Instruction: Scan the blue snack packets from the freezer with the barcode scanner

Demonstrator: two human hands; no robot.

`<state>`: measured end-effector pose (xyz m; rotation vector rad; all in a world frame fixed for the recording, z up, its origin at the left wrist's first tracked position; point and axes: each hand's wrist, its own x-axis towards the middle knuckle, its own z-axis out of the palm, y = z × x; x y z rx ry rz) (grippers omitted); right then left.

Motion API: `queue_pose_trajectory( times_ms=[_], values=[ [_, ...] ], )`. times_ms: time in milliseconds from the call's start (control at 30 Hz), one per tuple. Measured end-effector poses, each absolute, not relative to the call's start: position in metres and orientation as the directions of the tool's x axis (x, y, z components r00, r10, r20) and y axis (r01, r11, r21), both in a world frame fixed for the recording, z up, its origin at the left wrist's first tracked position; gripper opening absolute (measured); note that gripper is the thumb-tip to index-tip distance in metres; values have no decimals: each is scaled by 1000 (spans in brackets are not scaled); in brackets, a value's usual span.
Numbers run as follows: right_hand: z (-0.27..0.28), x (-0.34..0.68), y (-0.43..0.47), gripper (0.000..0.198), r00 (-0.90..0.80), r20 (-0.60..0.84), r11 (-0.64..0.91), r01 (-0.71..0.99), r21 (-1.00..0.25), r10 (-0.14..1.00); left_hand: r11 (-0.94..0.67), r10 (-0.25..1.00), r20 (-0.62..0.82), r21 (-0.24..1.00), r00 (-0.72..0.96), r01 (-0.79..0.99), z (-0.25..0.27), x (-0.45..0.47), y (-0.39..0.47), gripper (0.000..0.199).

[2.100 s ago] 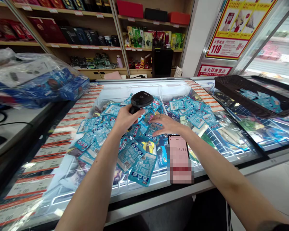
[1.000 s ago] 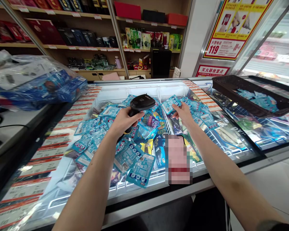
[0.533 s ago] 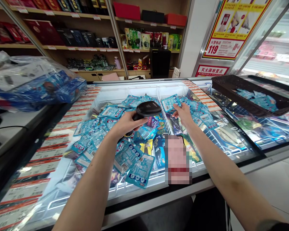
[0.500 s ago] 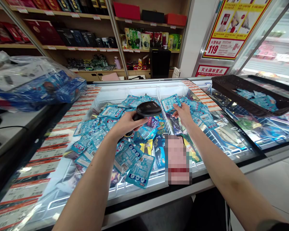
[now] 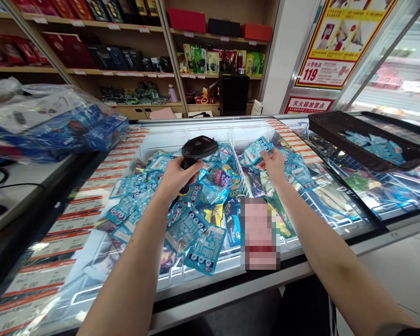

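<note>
My left hand (image 5: 179, 177) is wrapped round the handle of a black handheld barcode scanner (image 5: 200, 147), held above the freezer's glass top. Fingers of my right hand (image 5: 273, 165) pinch the edge of a blue packet (image 5: 255, 150), right of the white wire divider (image 5: 243, 179). Many similar blue packets lie under and left of the scanner, two of them, a front packet (image 5: 206, 249) and its neighbour (image 5: 185, 228), nearest me. More blue packets (image 5: 301, 170) lie just beyond my right wrist. A phone with a blurred screen (image 5: 260, 233) rests at the front edge.
A brown basket (image 5: 357, 149) holding blue packets stands on the right. Plastic-wrapped boxes (image 5: 56, 121) sit on the left counter. Price labels (image 5: 52, 242) line the freezer's left side. Stocked shelves (image 5: 133, 72) rise behind, and a fire-notice poster (image 5: 339, 46) hangs at the back right.
The scanner has moved left and up, and its head has turned. My right hand and the packet it pinches have shifted slightly right.
</note>
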<state>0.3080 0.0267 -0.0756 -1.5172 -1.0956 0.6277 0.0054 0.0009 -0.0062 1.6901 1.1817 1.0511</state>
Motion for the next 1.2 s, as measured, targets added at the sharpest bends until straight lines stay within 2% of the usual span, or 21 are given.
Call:
queue_pose_trajectory(
  times_ms=[67, 200, 300, 367, 433, 533, 633, 767, 867, 1000, 1200],
  values=[
    [-76, 315, 26, 50, 453, 253, 34, 437, -899, 855, -239, 964, 200, 941, 175, 239, -7, 3, 3, 25],
    [-75, 322, 24, 51, 464, 430, -28, 704, -709, 774, -229, 972, 212, 953, 103, 199, -8, 0, 6, 26],
    [-70, 320, 19, 51, 480, 486, -144, 804, -577, 731, -223, 975, 216, 956, 57, 192, -9, -3, 9, 26],
    [-66, 314, 15, 47, 443, 526, -161, 853, -496, 726, -227, 974, 223, 957, 41, 179, -10, -5, 10, 26],
    [-61, 306, 14, 43, 327, 563, -71, 901, -427, 759, -224, 975, 223, 960, 29, 168, -9, -6, 11, 26],
    [-58, 291, 19, 42, 74, 564, 161, 921, -354, 822, -207, 978, 208, 965, 12, 164, -8, -7, 11, 25],
    [-60, 274, 31, 45, -127, 510, 341, 871, -353, 851, -203, 979, 206, 965, 0, 164, -7, -9, 12, 26],
    [-62, 254, 50, 51, -265, 406, 436, 796, -420, 875, -190, 980, 197, 972, -35, 139, -3, -15, 14, 25],
    [-60, 239, 65, 55, -312, 340, 443, 781, -439, 887, -169, 983, 176, 978, -49, 121, 3, -20, 13, 26],
    [-59, 216, 90, 64, -317, 328, 444, 763, -469, 890, -146, 985, 157, 979, -69, 143, 6, -25, 12, 27],
    [-61, 190, 124, 79, -295, 209, 360, 797, -484, 933, -143, 985, 153, 982, -80, 119, 2, -31, 15, 27]
  ],
)
